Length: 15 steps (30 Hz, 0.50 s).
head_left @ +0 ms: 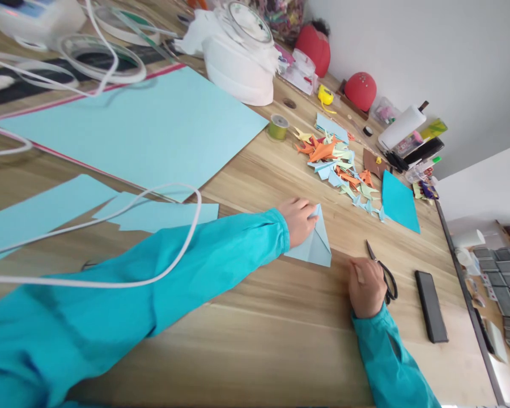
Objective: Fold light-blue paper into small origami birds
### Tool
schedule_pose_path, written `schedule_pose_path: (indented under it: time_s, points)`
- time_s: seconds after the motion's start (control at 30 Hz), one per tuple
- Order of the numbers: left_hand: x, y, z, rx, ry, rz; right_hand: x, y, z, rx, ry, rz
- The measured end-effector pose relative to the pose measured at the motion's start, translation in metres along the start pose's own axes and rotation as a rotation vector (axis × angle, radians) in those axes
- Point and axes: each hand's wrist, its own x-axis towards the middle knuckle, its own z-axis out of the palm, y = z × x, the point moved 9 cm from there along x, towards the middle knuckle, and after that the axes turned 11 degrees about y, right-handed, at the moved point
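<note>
A sheet of light blue paper (pixel 318 249) with folded creases lies on the wooden table. My left hand (pixel 298 221) is on its upper left part, fingers bent and pressed together, holding it against the wood. Just right of the paper, my right hand (pixel 366 286) rests on the table as a loose fist, with nothing visible in it. Black-handled scissors (pixel 390 283) lie right beside that hand, blade tips pointing away; part of them is hidden behind it.
Several folded paper pieces (pixel 334 161) are heaped farther back, near a bright blue sheet (pixel 400 201). A black phone (pixel 432 306) lies at right. Large blue paper (pixel 140 124) and cut strips (pixel 174 215) occupy the left. A white cable (pixel 191 238) crosses over my left sleeve.
</note>
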Motion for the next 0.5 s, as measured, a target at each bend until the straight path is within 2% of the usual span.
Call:
schedule_pose_path:
  time_s: [0.07, 0.13, 0.3, 0.4, 0.5]
  points:
    - [0.000, -0.001, 0.000, -0.011, 0.009, -0.011, 0.006, 0.009, -0.004, -0.030, 0.082, 0.071]
    - [0.000, -0.001, 0.000, -0.014, 0.016, -0.022, 0.013, 0.012, 0.001, -0.026, 0.084, 0.099]
    - [0.000, -0.002, -0.002, -0.009, 0.018, -0.034, 0.025, 0.004, 0.032, 0.154, -0.104, 0.114]
    - [-0.001, -0.002, 0.000, -0.016, 0.013, -0.045, 0.023, -0.002, 0.026, 0.154, -0.067, 0.091]
    - [-0.001, -0.002, 0.001, -0.022, 0.007, -0.059, 0.020, 0.003, 0.017, 0.164, -0.043, 0.164]
